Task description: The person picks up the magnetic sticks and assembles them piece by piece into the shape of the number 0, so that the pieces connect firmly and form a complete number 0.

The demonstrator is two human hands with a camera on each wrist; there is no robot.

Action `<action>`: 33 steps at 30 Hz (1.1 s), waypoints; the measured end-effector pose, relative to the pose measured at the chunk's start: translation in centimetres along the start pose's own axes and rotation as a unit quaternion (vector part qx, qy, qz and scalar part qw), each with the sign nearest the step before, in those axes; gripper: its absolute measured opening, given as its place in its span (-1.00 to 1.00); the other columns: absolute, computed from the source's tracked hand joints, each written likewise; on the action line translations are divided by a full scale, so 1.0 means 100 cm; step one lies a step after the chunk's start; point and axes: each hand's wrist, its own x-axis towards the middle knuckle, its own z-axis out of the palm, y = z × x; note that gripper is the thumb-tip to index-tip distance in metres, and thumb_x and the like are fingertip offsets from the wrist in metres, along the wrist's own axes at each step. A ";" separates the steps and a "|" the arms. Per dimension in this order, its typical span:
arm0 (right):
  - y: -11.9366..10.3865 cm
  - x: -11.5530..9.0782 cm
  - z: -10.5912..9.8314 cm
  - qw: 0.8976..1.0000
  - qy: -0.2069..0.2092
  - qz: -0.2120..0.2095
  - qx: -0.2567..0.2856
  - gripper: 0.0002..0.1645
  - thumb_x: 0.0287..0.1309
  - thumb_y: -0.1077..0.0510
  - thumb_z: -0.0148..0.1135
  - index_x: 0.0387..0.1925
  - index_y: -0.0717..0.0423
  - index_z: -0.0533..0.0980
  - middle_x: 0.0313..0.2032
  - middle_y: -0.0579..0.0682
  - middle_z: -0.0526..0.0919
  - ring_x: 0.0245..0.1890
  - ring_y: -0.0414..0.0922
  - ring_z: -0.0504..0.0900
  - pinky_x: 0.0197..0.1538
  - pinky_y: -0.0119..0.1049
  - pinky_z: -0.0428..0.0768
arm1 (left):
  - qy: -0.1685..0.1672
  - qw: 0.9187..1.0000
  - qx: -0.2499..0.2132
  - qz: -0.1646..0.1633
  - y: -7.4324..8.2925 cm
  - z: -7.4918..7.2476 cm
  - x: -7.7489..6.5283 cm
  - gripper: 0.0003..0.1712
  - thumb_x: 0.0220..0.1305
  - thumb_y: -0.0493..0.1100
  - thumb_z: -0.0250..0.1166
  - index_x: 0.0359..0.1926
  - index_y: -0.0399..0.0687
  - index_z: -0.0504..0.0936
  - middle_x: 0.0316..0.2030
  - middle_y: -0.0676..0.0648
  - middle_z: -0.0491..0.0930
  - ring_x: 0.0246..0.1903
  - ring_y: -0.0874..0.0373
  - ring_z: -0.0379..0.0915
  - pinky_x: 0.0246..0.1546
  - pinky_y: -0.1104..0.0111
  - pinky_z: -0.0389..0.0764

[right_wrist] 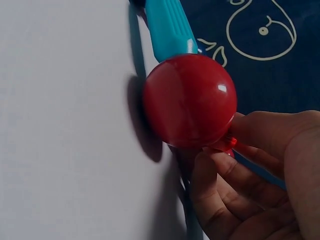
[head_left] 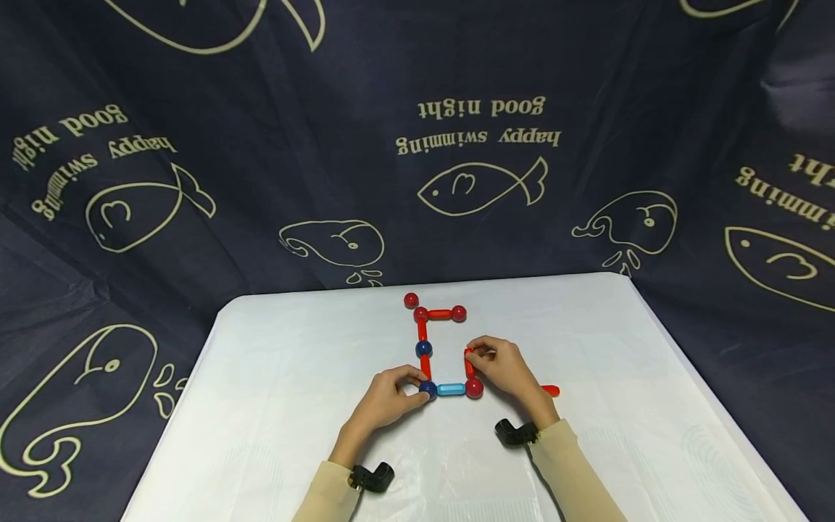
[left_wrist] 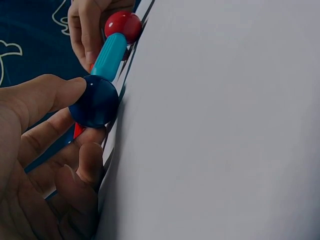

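Observation:
On the white table lies a figure of building rods and balls. My left hand (head_left: 388, 396) holds the dark blue ball (head_left: 427, 391) at its near left corner between thumb and fingers. From that ball a light blue rod (head_left: 451, 389) runs right to a red ball (head_left: 474, 388). My right hand (head_left: 501, 364) pinches a short red rod (head_left: 469, 364) that points away from this red ball. In the right wrist view the red ball (right_wrist: 190, 100) covers most of that rod. Up the left side, red rods (head_left: 422, 330) join another dark blue ball (head_left: 424, 349) and a red corner ball (head_left: 420, 315).
A red rod (head_left: 440, 315) at the top leads right to a red ball (head_left: 459, 313). One loose red ball (head_left: 411, 300) sits beyond the corner. Another red piece (head_left: 551, 390) lies beside my right wrist. A dark printed cloth (head_left: 365, 145) hangs behind the table (head_left: 293, 348).

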 end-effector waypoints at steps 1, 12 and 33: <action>0.000 0.000 0.000 1.000 -0.001 0.001 0.001 -0.83 0.25 0.16 0.43 -0.12 0.07 0.70 -0.28 -0.04 0.76 -0.33 -0.20 0.71 -0.16 -0.37 0.66 | 0.000 1.000 0.000 0.000 0.000 0.000 0.000 -0.74 0.21 -0.02 0.52 -0.08 0.12 0.73 -0.21 0.10 0.76 -0.59 0.32 0.37 -0.56 0.45 0.43; 0.002 -0.006 0.001 1.000 -0.007 -0.004 -0.007 -0.82 0.28 0.15 0.40 -0.10 0.08 0.70 -0.29 -0.05 0.75 -0.35 -0.22 0.66 -0.18 -0.37 0.63 | 0.002 1.000 0.004 0.000 0.000 0.002 -0.001 -0.74 0.21 -0.03 0.52 -0.09 0.13 0.74 -0.22 0.10 0.75 -0.58 0.32 0.38 -0.56 0.46 0.43; 0.002 -0.032 -0.009 0.998 -0.043 -0.027 -0.044 -0.78 0.31 0.14 0.37 -0.06 0.12 0.67 -0.29 -0.14 0.75 -0.35 -0.28 0.61 -0.20 -0.38 0.62 | -0.025 1.000 -0.004 0.005 -0.001 -0.014 0.010 -0.69 0.34 0.07 0.42 -0.03 0.04 0.72 -0.22 0.07 0.74 -0.57 0.25 0.51 -0.52 0.41 0.57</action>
